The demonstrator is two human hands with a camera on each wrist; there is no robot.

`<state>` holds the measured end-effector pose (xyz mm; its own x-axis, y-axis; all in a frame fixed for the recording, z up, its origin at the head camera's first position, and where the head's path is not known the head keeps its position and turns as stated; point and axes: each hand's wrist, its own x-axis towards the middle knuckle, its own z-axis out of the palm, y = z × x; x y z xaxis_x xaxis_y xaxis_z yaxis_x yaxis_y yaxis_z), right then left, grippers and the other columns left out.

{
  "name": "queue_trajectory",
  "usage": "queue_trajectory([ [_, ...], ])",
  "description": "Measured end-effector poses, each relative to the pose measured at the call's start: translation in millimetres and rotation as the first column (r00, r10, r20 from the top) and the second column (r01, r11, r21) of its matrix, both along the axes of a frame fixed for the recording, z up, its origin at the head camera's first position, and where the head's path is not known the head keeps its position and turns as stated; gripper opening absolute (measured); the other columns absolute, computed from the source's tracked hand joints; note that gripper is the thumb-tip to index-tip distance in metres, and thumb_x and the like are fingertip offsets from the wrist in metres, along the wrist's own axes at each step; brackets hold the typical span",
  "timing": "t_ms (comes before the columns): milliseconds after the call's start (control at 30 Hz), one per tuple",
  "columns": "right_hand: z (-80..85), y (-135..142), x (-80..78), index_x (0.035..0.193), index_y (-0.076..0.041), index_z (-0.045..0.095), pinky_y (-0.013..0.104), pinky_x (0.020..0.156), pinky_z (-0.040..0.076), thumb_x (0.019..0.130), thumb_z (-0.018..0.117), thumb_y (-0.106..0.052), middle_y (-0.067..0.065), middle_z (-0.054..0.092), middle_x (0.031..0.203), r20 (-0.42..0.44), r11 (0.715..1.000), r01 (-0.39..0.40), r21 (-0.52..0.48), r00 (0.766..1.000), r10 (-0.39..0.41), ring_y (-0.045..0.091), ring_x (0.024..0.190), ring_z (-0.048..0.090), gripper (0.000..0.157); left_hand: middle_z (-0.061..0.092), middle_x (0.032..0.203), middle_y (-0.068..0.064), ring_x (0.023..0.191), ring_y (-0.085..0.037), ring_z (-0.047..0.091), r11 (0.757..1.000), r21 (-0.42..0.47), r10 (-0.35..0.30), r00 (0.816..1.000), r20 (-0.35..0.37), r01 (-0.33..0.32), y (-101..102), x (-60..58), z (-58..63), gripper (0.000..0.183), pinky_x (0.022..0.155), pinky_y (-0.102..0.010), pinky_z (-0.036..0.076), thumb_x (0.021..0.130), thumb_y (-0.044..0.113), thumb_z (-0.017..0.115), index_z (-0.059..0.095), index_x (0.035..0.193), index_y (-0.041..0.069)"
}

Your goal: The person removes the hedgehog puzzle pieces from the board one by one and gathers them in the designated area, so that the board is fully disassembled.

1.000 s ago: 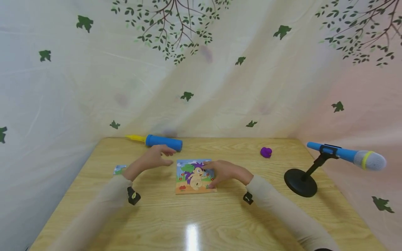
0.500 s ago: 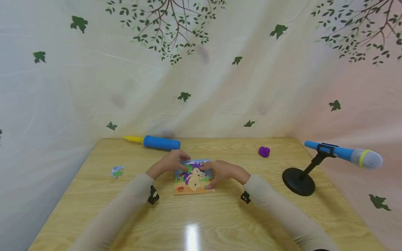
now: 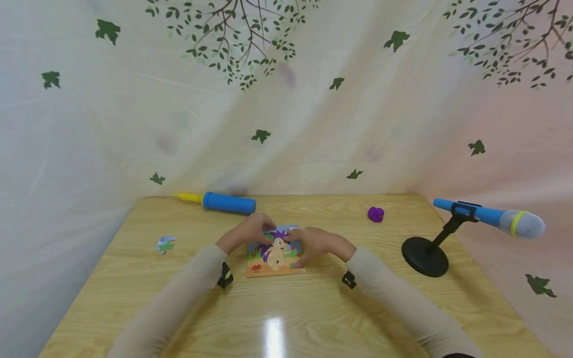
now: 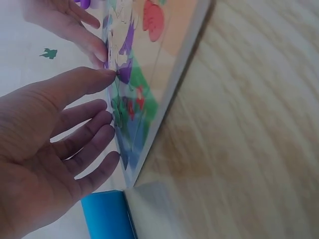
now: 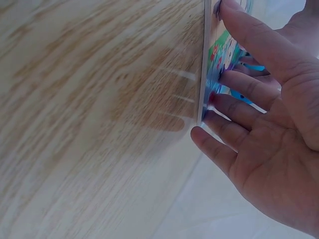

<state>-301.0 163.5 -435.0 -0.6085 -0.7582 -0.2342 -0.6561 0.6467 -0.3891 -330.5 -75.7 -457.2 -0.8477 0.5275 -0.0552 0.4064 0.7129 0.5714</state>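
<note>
A square jigsaw puzzle point(image 3: 273, 259) with a purple-haired cartoon hedgehog lies flat on the table. My left hand point(image 3: 250, 231) reaches over its upper left part. In the left wrist view the thumb point(image 4: 94, 79) touches the picture, and the other fingers rest loosely along its far left side. My right hand point(image 3: 319, 243) rests on the right side, thumb low and fingers spread up the picture. Seen from the right wrist, several fingertips point(image 5: 219, 77) touch the surface, the little finger just past the edge. Off to the left lies a loose puzzle piece point(image 3: 165, 244).
A blue hand pump point(image 3: 229, 203) with a yellow nozzle lies along the table's back edge. Back right sits a small purple toy point(image 3: 376, 214). A blue toy microphone point(image 3: 490, 217) on a black stand point(image 3: 425, 257) stands at the right. A leaf-patterned cloth point(image 3: 304, 124) hangs behind the table point(image 3: 331, 318).
My left hand has come right and onto the puzzle from beside it, uncovering the loose piece at left. The right hand stays on the puzzle's right side. The view has shifted slightly.
</note>
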Motion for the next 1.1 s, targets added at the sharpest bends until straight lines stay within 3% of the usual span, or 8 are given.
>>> queue_trajectory([
  [233,0.6,0.2,-1.5,0.148,-0.002,0.051,0.049,0.115,0.043,0.083,0.086,-0.033,0.021,0.039,0.160,-0.006,1.000,0.005,0.002,1.000,-0.005,0.039,0.142,0.047,0.080,0.073,0.120,-0.015,0.111,-0.028,0.069,0.999,-0.006,-0.041,0.998,0.041,0.041,0.3,-5.5,6.3,0.041,0.099,-0.040,0.056,0.082,0.012,0.085,0.072,0.118,-0.001],
  [600,-2.1,0.7,-1.8,0.149,-0.004,0.050,0.050,0.117,0.040,0.083,0.086,-0.032,0.020,0.037,0.161,0.029,0.999,0.029,-0.014,0.999,-0.028,0.039,0.143,0.044,0.080,0.075,0.112,-0.011,0.104,-0.023,0.070,0.996,0.003,-0.093,0.994,0.055,0.093,-4.2,-15.7,4.6,0.034,0.095,-0.037,0.057,0.082,0.009,0.084,0.074,0.114,0.002],
  [867,-1.4,-0.1,1.5,0.149,-0.003,0.049,0.050,0.116,0.041,0.083,0.085,-0.031,0.020,0.036,0.162,0.035,0.999,0.031,-0.013,0.999,-0.031,0.040,0.144,0.044,0.080,0.076,0.104,-0.006,0.096,-0.017,0.068,0.997,0.003,-0.081,0.994,0.079,0.081,-3.3,-15.9,5.5,0.031,0.090,-0.034,0.058,0.080,0.006,0.085,0.077,0.109,0.006],
  [1100,6.2,-4.6,3.4,0.147,-0.001,0.052,0.049,0.115,0.043,0.082,0.086,-0.030,0.022,0.040,0.159,-0.013,0.999,0.021,0.037,1.000,-0.020,0.040,0.140,0.048,0.078,0.075,0.101,-0.005,0.093,-0.016,0.066,0.998,-0.028,-0.051,0.995,0.080,0.053,0.9,-15.7,7.9,0.029,0.089,-0.034,0.058,0.078,0.006,0.086,0.077,0.106,0.007],
])
